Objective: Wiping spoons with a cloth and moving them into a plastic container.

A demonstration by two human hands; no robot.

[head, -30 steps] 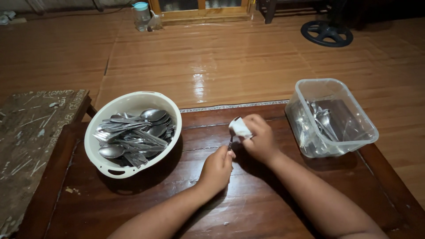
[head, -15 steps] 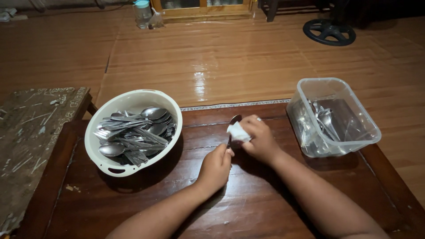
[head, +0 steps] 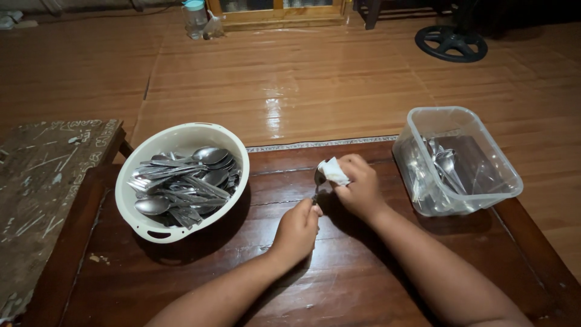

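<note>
Head view showed a slim steel spoon (head: 317, 184) held over the dark wooden desk (head: 363, 272), the left hand (head: 296, 230) closed on its handle and the right hand (head: 357, 188) pressing a small white cloth (head: 333, 171) over its bowl. By my judgement most remained: the round white plastic basin (head: 140, 223) to the left was heaped with cutlery, while the clear rectangular plastic tub (head: 502, 181) to the right held only a few pieces.

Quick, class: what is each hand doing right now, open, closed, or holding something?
Left hand: closed on the handle of a spoon.
Right hand: closed on a white cloth, pressed against the spoon's bowl.
</note>
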